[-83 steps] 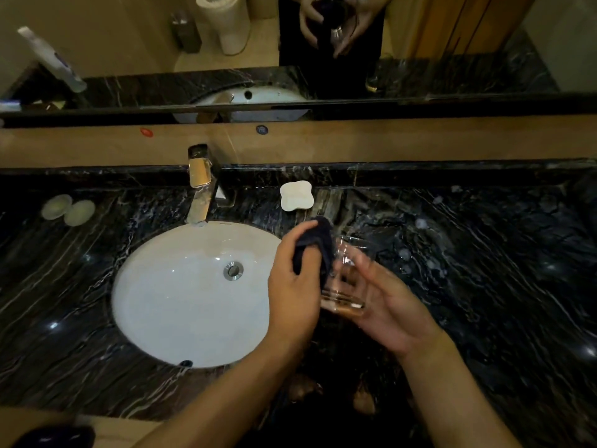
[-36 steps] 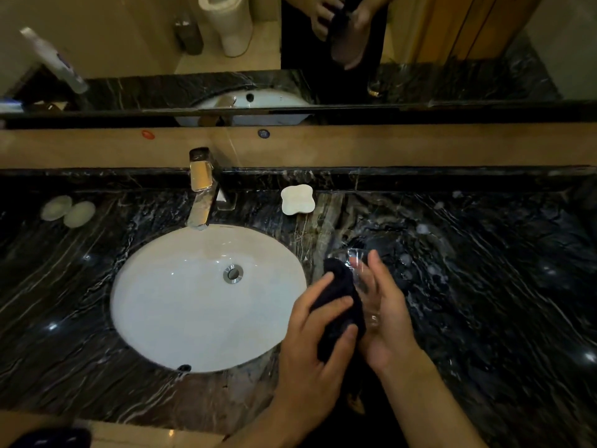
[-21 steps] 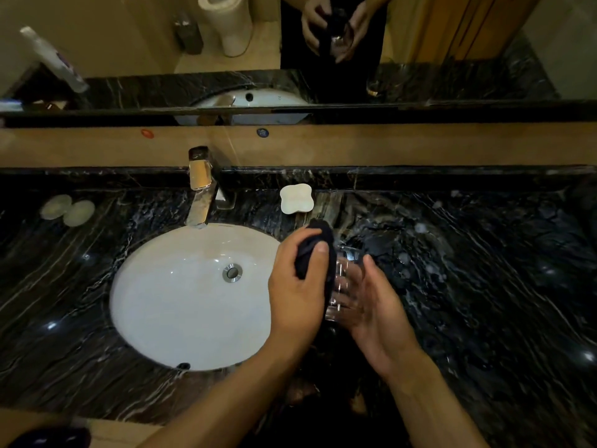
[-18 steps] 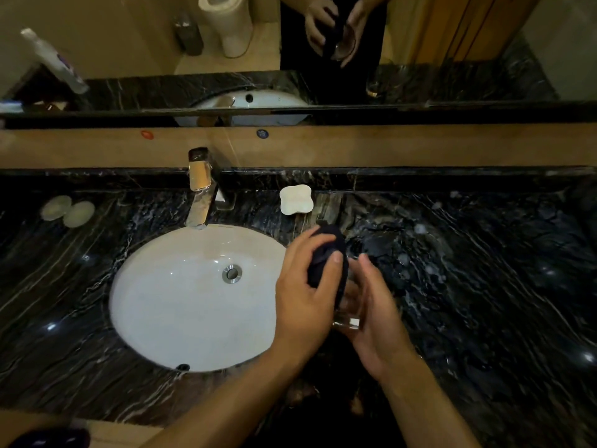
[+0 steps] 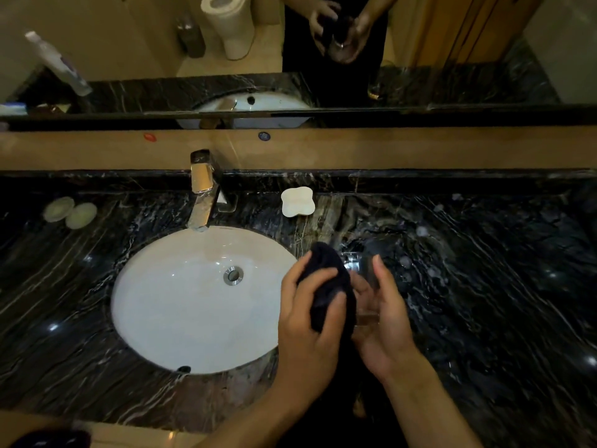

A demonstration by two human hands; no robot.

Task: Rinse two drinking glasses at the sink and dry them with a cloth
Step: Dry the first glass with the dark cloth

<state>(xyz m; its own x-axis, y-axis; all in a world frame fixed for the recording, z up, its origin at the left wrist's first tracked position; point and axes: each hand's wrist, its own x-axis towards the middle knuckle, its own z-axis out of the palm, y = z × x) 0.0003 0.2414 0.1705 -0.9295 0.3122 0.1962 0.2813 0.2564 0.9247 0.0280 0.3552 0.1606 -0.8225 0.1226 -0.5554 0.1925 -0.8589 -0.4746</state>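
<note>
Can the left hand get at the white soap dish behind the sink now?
Probably not yet: the left hand grips the cloth against the glass. The path to the soap dish looks free.

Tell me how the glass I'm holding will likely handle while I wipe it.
The glass looks clear and thin-walled, so probably fragile over the stone counter. Freshly rinsed, it may be slippery. The right hand only cups it, so the cloth could push it loose.

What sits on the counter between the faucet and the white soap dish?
Only bare dark marble counter between the faucet and the soap dish, seen in the head view.
</note>
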